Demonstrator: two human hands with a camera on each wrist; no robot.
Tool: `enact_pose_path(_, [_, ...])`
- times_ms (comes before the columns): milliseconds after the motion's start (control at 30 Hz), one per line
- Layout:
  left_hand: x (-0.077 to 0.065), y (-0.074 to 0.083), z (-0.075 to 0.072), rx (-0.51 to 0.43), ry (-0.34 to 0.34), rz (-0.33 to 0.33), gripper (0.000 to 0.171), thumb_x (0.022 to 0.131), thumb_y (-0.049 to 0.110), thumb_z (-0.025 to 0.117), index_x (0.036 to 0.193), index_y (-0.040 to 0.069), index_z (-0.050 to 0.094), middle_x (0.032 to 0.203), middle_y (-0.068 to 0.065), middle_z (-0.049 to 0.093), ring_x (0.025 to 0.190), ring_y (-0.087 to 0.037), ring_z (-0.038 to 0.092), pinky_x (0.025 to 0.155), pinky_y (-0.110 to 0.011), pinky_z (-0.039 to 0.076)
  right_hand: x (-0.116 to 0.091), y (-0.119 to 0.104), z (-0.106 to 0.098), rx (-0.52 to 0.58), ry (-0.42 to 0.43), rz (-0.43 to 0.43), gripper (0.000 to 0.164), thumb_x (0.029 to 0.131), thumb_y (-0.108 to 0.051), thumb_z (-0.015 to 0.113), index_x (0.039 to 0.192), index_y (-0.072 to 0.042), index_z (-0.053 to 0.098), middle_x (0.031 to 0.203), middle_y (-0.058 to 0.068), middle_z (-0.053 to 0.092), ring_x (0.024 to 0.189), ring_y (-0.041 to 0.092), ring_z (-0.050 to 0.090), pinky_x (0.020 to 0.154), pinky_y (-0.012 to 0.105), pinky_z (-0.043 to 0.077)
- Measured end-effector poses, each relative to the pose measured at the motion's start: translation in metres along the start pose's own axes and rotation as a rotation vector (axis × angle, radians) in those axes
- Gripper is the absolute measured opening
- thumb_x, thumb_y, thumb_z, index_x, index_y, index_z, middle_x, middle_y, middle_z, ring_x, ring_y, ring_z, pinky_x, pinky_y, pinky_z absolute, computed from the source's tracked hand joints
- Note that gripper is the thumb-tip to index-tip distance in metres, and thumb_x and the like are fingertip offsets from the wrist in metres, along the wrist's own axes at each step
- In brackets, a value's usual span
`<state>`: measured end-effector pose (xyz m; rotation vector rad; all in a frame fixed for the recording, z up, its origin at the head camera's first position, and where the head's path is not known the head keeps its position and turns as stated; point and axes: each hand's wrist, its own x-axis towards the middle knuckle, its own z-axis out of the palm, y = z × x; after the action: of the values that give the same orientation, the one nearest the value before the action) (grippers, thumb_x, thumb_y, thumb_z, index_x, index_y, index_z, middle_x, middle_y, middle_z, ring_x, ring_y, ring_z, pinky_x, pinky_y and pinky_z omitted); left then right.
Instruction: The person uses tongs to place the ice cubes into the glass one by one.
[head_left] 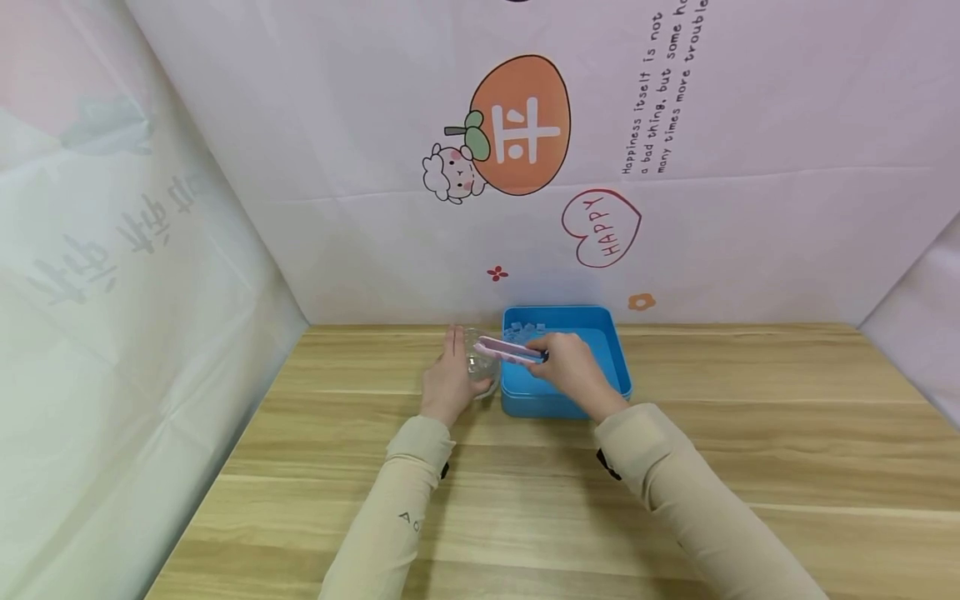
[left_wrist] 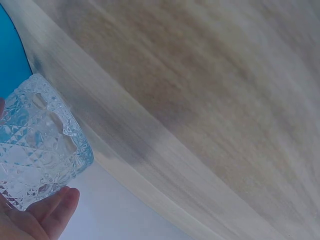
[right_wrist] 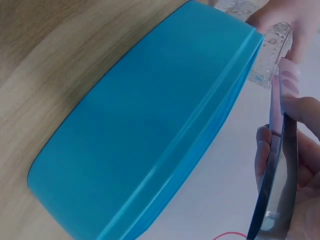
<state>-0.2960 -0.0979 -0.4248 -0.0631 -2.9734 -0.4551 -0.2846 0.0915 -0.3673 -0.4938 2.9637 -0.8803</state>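
Backdrop: white printed cloth (head_left: 360, 108) hangs behind and to the sides, with an orange fruit drawing (head_left: 528, 171), a red heart reading "HAPPY" (head_left: 602, 229) and lines of dark lettering (head_left: 660, 100).
Desk: light wood grain with lengthwise streaks (head_left: 750, 450), its far edge meeting the cloth.
Blue box: an open blue box (head_left: 551, 406) sits close to the desk's far edge, about midway between the two far corners.
Small pieces: pale, translucent bits (head_left: 517, 332) lie heaped in the box's far left part.
Glass: a clear glass (left_wrist: 37, 150) with a diamond-cut pattern stands just left of the box, near the far edge — whether the two touch, I cannot tell.
Left hand: the left hand (head_left: 447, 385) grips the glass from its left side, fingers on the far side, thumb on the near side.
Right hand: the right hand (head_left: 572, 367) is over the box and pinches pink-ended tongs (head_left: 512, 351) between thumb and fingers.
Tong tips: they point left, at the glass's mouth — whether they hold a piece is too small to tell.
Sleeves: beige sleeves (head_left: 378, 525) cover both forearms, reaching over from the near edge.
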Motion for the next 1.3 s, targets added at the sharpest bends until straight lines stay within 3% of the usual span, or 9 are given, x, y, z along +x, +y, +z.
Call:
enact_pose_path(267, [0.001, -0.001, 0.001, -0.002, 0.006, 0.005, 0.102, 0.077, 0.046, 0.076, 0.150, 0.002, 0.022, 0.157, -0.013, 0.027, 0.084, -0.024, 0.065, 0.058, -0.032, 0.052, 0.001, 0.000, 0.001, -0.001, -0.001, 0.011, 0.036, 0.085, -0.012, 0.070, 0.120, -0.003, 0.067, 0.112, 0.019, 0.069, 0.079, 0.019, 0.066, 0.057, 0.023, 0.052])
enact_pose_path(500, [0.000, -0.002, 0.001, -0.017, 0.008, 0.008, 0.102, 0.076, 0.045, 0.077, 0.150, 0.002, 0.022, 0.158, -0.014, 0.026, 0.083, -0.025, 0.064, 0.059, -0.033, 0.053, 0.002, -0.001, 0.002, -0.010, 0.005, -0.001, 0.038, 0.084, -0.014, 0.071, 0.121, -0.004, 0.066, 0.108, 0.018, 0.070, 0.071, 0.017, 0.062, 0.052, 0.020, 0.046])
enact_pose_path(733, [-0.001, -0.002, 0.000, -0.005, 0.034, 0.024, 0.101, 0.075, 0.045, 0.078, 0.149, 0.000, 0.024, 0.156, -0.015, 0.029, 0.094, -0.027, 0.066, 0.060, -0.034, 0.054, 0.003, 0.001, 0.000, 0.016, 0.083, 0.002, 0.039, 0.084, -0.013, 0.072, 0.120, -0.001, 0.065, 0.102, 0.021, 0.069, 0.066, 0.018, 0.058, 0.049, 0.021, 0.042])
enact_pose_path(1000, [-0.002, -0.001, -0.002, 0.036, 0.035, 0.027, 0.102, 0.076, 0.048, 0.076, 0.149, 0.000, 0.024, 0.156, -0.015, 0.029, 0.116, -0.031, 0.061, 0.076, -0.039, 0.056, 0.008, 0.011, 0.000, 0.023, 0.182, 0.063, 0.041, 0.085, -0.014, 0.071, 0.123, -0.001, 0.063, 0.109, 0.022, 0.068, 0.082, 0.026, 0.062, 0.058, 0.025, 0.050])
enact_pose_path(1167, [-0.002, 0.000, -0.002, 0.024, 0.020, 0.016, 0.102, 0.077, 0.048, 0.076, 0.150, 0.001, 0.022, 0.157, -0.015, 0.027, 0.118, -0.032, 0.059, 0.083, -0.042, 0.055, 0.011, 0.023, 0.003, 0.024, 0.185, 0.118, 0.041, 0.086, -0.015, 0.070, 0.124, 0.000, 0.063, 0.116, 0.024, 0.066, 0.081, 0.026, 0.064, 0.054, 0.024, 0.046])
enact_pose_path(1300, [-0.002, 0.000, -0.001, 0.020, 0.027, 0.018, 0.102, 0.076, 0.047, 0.076, 0.150, 0.001, 0.023, 0.156, -0.015, 0.028, 0.117, -0.032, 0.059, 0.086, -0.043, 0.055, 0.011, 0.031, 0.007, 0.012, 0.159, 0.171, 0.040, 0.088, -0.015, 0.068, 0.124, 0.001, 0.062, 0.120, 0.023, 0.065, 0.100, 0.034, 0.064, 0.072, 0.036, 0.057])
